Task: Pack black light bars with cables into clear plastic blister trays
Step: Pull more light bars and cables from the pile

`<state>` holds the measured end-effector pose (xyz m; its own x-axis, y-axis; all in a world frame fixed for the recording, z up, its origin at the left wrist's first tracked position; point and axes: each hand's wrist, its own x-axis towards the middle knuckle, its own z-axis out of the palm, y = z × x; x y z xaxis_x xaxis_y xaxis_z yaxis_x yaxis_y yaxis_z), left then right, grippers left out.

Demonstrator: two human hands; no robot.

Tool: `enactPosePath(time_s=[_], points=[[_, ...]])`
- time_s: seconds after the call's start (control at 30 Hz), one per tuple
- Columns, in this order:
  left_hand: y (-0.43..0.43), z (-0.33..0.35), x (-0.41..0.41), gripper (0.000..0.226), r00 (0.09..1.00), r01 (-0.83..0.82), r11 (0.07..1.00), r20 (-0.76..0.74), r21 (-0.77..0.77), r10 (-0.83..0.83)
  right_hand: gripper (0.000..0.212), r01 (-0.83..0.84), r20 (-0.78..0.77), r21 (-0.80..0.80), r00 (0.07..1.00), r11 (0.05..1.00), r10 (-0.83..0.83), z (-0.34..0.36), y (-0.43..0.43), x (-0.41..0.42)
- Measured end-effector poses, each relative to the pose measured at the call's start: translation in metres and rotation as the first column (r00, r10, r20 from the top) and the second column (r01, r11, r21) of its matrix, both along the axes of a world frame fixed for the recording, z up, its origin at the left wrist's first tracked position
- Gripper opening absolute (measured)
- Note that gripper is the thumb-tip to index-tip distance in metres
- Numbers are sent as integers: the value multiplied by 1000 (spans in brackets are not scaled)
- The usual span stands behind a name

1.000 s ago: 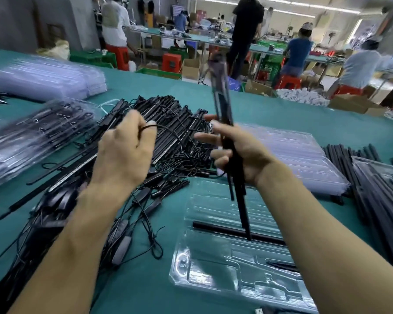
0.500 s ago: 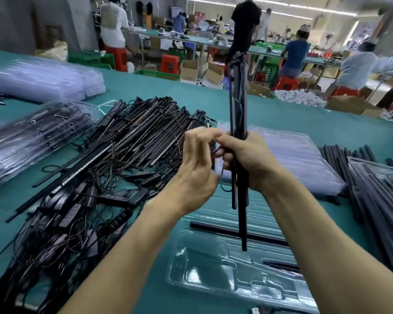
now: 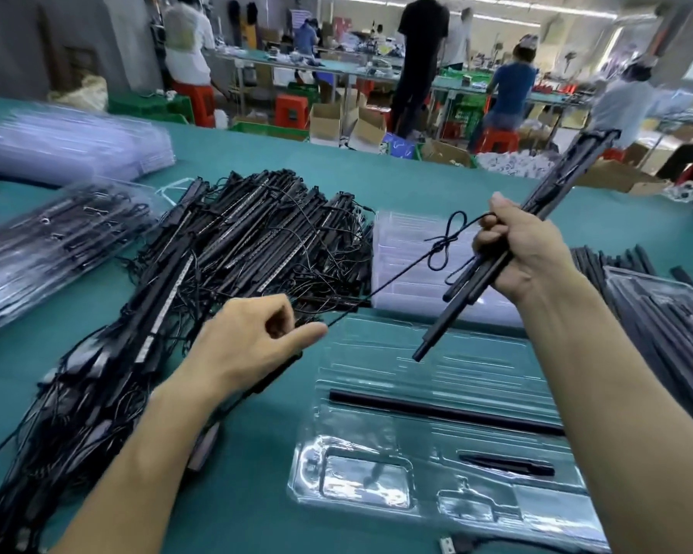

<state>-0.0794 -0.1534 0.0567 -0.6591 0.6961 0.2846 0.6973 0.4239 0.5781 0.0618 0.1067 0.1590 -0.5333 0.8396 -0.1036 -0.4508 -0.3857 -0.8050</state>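
**Holding a bundle of light bars above an open blister tray**

A bundle of black light bars (image 3: 577, 165) is gripped around its middle by the right hand (image 3: 525, 249), with the fingers curled tightly round it. The bundle is held tilted, its upper end pointing up and to the right and its lower end hanging above the far half of a clear blister tray (image 3: 377, 501).

A thin black cable (image 3: 397, 277) is pinched between the thumb and curled fingers of the left hand (image 3: 249, 345). It is stretched taut up to the bundle, and a loose knot (image 3: 443, 245) is seen in it near the right hand. The hands are kept well apart, joined only by this cable.

The tray is laid flat on the teal counter (image 3: 257, 493). One black bar (image 3: 445, 409) is seated in its long slot, and a shorter black piece (image 3: 509, 465) is set in a smaller compartment nearer the person.

A tangled pile of light bars with cables (image 3: 249, 241) is spread on the counter to the left. A stack of empty trays (image 3: 401, 253) is placed just behind the open tray, and filled trays (image 3: 49, 249) are stacked at far left.
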Motion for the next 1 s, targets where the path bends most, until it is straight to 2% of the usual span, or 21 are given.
enactPosePath(time_s=[0.03,0.07,0.17,0.23,0.3,0.43,0.5,0.57,0.63,0.73,0.8,0.87,1.0], points=[[-5,-2,-5,70,997,34,999,69,32,-36,19,-3,0,-17,1000,1000,3,-3,2,0],[-10,-5,-9,69,997,43,998,67,47,-46,19,-3,5,-23,1000,1000,3,-7,4,1],[-18,-8,-17,75,995,-53,995,-75,80,59,20,-28,67,3,997,1000,28,-20,7,0],[-14,-3,-19,80,985,-115,990,-123,87,125,20,-94,164,22,982,995,89,-27,6,0],[-9,4,-19,74,991,-59,991,-110,122,72,20,-199,244,35,952,979,185,-34,2,2],[4,19,-13,47,995,95,959,7,266,-100,37,-473,306,117,854,873,421,-46,-21,6],[14,27,-7,34,988,147,942,-90,301,-125,40,-582,362,167,787,796,500,-50,-37,3],[25,38,0,34,972,158,924,-221,349,-82,37,-647,378,179,740,741,556,-54,-50,-2],[34,50,5,37,972,152,858,-231,490,-40,29,-649,407,200,737,734,540,-52,-61,-7],[38,60,3,35,996,87,713,-74,696,-49,17,-558,489,265,781,787,388,-49,-65,-11],[33,57,-2,28,999,37,654,-31,756,-21,13,-474,466,283,828,834,313,-47,-60,-9],[25,54,-8,18,999,-33,606,28,795,17,18,-399,402,251,872,882,281,-46,-50,-5],[10,50,-19,23,964,-243,544,264,804,40,19,-309,354,208,908,928,223,-43,-28,7]])
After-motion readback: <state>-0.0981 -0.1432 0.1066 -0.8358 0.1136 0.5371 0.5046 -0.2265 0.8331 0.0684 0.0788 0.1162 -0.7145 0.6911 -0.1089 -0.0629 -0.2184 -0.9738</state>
